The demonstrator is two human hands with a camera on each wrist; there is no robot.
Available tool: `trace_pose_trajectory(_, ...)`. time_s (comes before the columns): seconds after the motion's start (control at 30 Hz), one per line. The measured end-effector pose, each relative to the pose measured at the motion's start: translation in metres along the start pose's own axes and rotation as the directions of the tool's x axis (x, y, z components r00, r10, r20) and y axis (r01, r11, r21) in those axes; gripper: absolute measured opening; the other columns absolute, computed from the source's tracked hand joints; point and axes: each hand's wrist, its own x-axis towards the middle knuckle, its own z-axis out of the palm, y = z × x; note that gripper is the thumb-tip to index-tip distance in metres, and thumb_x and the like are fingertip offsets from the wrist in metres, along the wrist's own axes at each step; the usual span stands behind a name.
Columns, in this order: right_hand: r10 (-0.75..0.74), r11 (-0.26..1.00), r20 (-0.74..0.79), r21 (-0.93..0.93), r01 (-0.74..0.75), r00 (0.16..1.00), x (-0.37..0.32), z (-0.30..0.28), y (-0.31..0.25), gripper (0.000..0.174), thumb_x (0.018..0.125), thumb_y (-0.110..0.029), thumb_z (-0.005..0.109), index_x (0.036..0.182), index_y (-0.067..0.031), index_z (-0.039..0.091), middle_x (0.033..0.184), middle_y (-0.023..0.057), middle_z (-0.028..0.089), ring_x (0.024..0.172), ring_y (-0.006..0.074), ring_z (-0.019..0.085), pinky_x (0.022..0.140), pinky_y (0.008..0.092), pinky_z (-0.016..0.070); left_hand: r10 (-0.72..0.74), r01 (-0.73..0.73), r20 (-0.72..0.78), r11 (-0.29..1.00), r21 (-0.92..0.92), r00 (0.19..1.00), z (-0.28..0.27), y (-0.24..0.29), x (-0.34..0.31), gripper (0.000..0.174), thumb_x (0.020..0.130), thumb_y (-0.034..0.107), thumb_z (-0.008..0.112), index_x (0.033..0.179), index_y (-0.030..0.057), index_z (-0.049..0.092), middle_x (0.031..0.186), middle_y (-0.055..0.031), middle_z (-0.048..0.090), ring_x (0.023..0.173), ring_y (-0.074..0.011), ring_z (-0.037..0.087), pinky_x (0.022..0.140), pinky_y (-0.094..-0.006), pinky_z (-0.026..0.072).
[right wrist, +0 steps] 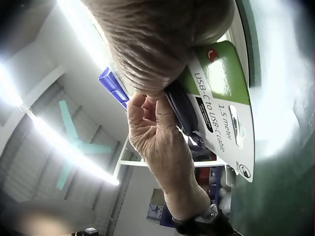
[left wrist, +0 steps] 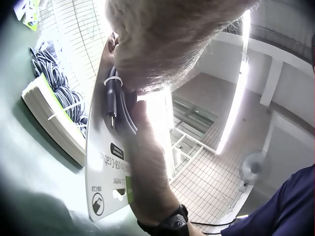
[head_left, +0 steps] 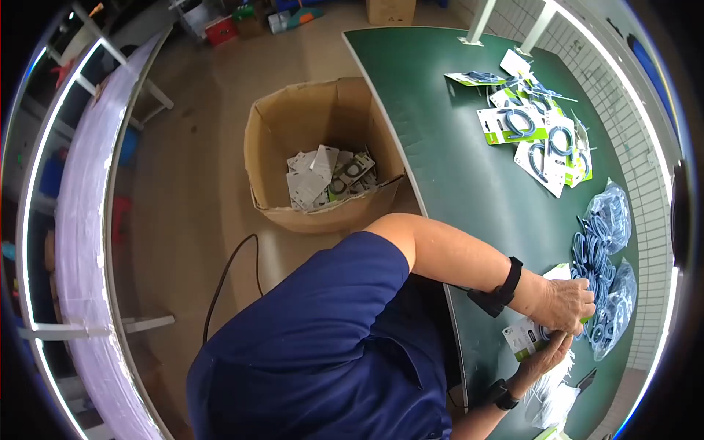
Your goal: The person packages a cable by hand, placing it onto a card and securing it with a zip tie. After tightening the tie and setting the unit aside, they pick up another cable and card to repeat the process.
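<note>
Both hands are at a white-and-green cable card (head_left: 522, 337) printed "USB-C to USB-C cable" and "1.5 meter" in the right wrist view. A dark coiled USB-C cable (left wrist: 111, 98) lies against the card, bound by a white tie. My left hand (head_left: 566, 304) bends over the upper part of the card and cable, its thumb and fingers (right wrist: 165, 110) pinched together at the cable. From the other side my right hand (head_left: 546, 357) grips the card and cable, thumb along the edge. Beside them stands a stack of blank-edged cards (left wrist: 54, 123).
Loose blue-grey cables (head_left: 590, 257) and plastic bags (head_left: 612, 213) lie along the far edge. Packed cable cards (head_left: 521, 125) are heaped farther left on the green table (head_left: 455, 161). A cardboard box (head_left: 275, 147) with cards inside stands on the floor. White strips (head_left: 554, 389) lie beside my right hand.
</note>
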Motion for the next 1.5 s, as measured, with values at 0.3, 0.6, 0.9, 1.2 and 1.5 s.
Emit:
trace_pose_trajectory(0.3,-0.076,0.987,0.043,-0.139,0.081,0.996,-0.003,-0.006,0.002,0.03,0.112,-0.03,0.053,0.119,-0.0029,0.063,0.1,0.0004,0.058,0.089,0.008,0.053,0.078,0.0252,0.0456,0.074,-0.082,0.068,0.988,0.133,0.995,-0.009,0.012,-0.006,0.008,0.087,0.032,0.072,0.089,0.0295,0.079,0.102,0.0034,0.067,0.106,-0.0208,0.062,0.084,-0.0412,0.0482)
trace_pose_trajectory(0.6,-0.098,0.963,0.186,-0.231,0.141,0.978,-0.011,0.008,0.001,0.03,0.111,-0.031,0.054,0.121,-0.0039,0.063,0.1,-0.0002,0.056,0.087,0.0084,0.051,0.075,0.0254,0.0438,0.188,-0.201,0.104,0.97,0.136,0.977,-0.018,0.003,-0.031,0.01,0.089,0.029,0.07,0.09,0.0256,0.078,0.105,0.0052,0.069,0.109,-0.0199,0.063,0.087,-0.0392,0.0521)
trace_pose_trajectory(0.9,-0.186,0.964,0.126,-0.169,0.206,0.974,-0.011,0.019,-0.003,0.028,0.111,-0.029,0.055,0.12,-0.0042,0.063,0.1,0.0007,0.058,0.085,0.0077,0.052,0.075,0.0253,0.0449,0.255,-0.257,0.081,0.966,0.027,0.964,-0.043,-0.001,-0.025,0.007,0.086,0.024,0.071,0.084,0.021,0.077,0.101,0.0027,0.067,0.105,-0.0201,0.061,0.084,-0.0396,0.0505)
trace_pose_trajectory(1.2,-0.032,0.999,-0.214,0.001,0.032,0.976,-0.003,0.011,-0.02,0.031,0.111,-0.031,0.055,0.119,-0.002,0.063,0.102,0.0045,0.062,0.085,0.0139,0.06,0.08,0.0294,0.0509,-0.604,0.484,-0.221,0.768,-0.42,0.766,-0.027,0.027,-0.039,0.026,0.087,0.028,0.076,0.106,0.0101,0.075,0.112,-0.0146,0.065,0.11,-0.0302,0.063,0.09,-0.0454,0.051)
trace_pose_trajectory(1.5,-0.154,0.973,-0.175,0.147,0.18,0.973,0.004,-0.023,-0.009,0.029,0.11,-0.023,0.054,0.128,-0.0017,0.061,0.113,0.0064,0.068,0.099,0.0149,0.064,0.085,0.0305,0.0522,-0.403,0.619,0.558,0.027,-0.785,0.725,-0.005,0.014,-0.007,0.041,0.092,0.024,0.072,0.123,-0.0029,0.068,0.101,-0.0128,0.075,0.091,-0.0186,0.07,0.084,-0.0356,0.0572)
